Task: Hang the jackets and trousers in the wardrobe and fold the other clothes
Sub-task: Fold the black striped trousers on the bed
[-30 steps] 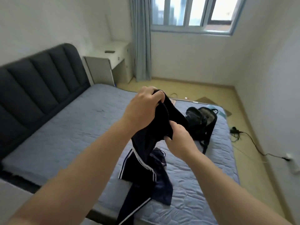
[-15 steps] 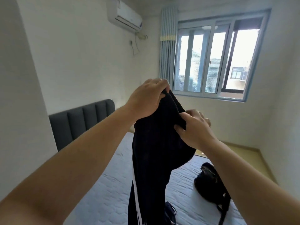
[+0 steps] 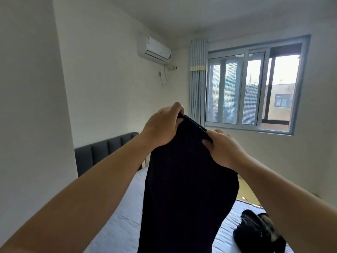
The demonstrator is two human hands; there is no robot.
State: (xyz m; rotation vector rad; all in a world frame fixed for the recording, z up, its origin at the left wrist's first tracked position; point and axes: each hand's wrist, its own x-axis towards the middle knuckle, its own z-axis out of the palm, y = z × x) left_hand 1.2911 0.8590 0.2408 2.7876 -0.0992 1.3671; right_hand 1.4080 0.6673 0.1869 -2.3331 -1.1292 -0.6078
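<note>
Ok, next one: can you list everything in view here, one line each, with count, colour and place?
dark garment: one, black, held up over the bed by its ribbed edge
bed: one, pale blue-grey quilted, bottom
headboard: one, dark grey padded, against left wall
backpack: one, black, on the bed, lower right
air conditioner: one, white, high on wall
curtain: one, light blue with yellow band, left of window
window: one, grey frame, far wall
left hand: grips ribbed edge's left end
right hand: pinches its right end
</note>
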